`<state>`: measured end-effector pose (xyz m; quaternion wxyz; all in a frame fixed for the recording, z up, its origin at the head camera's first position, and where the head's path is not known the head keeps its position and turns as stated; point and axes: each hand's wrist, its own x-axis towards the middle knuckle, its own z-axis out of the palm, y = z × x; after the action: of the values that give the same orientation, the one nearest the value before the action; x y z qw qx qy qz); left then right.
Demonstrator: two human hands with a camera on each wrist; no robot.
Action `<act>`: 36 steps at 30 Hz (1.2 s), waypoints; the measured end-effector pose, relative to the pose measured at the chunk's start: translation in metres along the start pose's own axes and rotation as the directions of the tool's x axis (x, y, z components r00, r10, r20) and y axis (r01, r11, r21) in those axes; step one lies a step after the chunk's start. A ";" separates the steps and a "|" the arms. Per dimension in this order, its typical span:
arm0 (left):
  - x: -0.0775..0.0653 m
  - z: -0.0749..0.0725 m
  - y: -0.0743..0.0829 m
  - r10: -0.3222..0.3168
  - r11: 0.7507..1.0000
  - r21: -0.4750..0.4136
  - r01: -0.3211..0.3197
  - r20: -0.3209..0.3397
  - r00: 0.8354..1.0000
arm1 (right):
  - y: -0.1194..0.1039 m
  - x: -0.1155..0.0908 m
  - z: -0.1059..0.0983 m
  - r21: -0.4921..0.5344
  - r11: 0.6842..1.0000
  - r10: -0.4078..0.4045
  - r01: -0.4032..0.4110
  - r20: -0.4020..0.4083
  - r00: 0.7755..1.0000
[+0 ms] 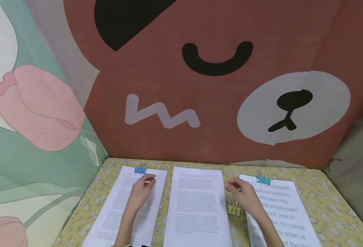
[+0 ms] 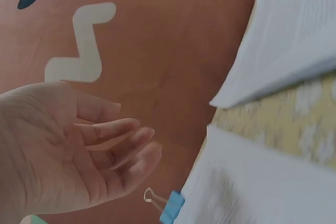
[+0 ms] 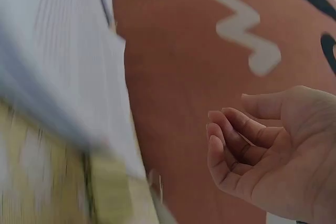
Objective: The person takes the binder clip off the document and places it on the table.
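My left hand (image 1: 140, 192) hovers over the left stack of printed paper (image 1: 112, 219), fingers loosely bent around nothing. A blue binder clip (image 1: 140, 170) grips that stack's top edge; it also shows in the left wrist view, a blue clip (image 2: 172, 206) below my fingers. The middle paper stack (image 1: 197, 206) lies between my hands with no clip on it. Just right of it, a yellow-green binder clip (image 1: 234, 210) rests on the table. My right hand (image 1: 245, 196), relaxed and holding nothing, is above and beside this clip, near the right stack's left edge.
At the right lies a large-print paper stack (image 1: 288, 219) with a teal binder clip (image 1: 263, 180) at its top. Yellow flowered cloth (image 1: 332, 212) covers the table. Behind the table's far edge hangs a brown bear-print curtain (image 1: 218, 137); a tulip-print curtain (image 1: 42, 164) closes the left side.
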<state>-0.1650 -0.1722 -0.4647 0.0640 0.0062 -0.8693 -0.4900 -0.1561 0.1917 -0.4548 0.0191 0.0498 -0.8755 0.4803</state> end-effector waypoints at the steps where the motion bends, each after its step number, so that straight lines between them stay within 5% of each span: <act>1: 0.000 -0.003 -0.003 0.005 1.000 0.027 -0.005 -0.004 1.000 | -0.006 0.002 0.006 0.019 1.000 -0.015 0.015 0.003 1.000; 10: -0.006 -0.041 -0.036 -0.099 0.976 0.186 0.115 -0.094 0.991 | -0.049 0.008 0.082 0.212 0.977 -0.058 0.030 0.125 0.990; 21: -0.013 -0.070 -0.060 -0.253 0.926 0.283 0.250 -0.028 0.967 | -0.071 0.010 0.157 0.330 0.934 0.036 -0.140 0.303 0.952; 27: -0.015 -0.072 -0.069 -0.286 0.892 0.352 0.284 -0.049 0.957 | -0.077 0.009 0.182 0.334 0.917 0.094 -0.216 0.346 0.934; 36: -0.016 -0.074 -0.074 -0.373 0.879 0.273 0.392 -0.118 0.920 | -0.073 0.008 0.195 0.337 0.900 0.147 -0.277 0.364 0.920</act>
<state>-0.1447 -0.2731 -0.4917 -0.0089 0.2022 -0.9110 -0.3592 -0.1540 -0.0123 -0.4984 -0.1908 0.0353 -0.7558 0.6255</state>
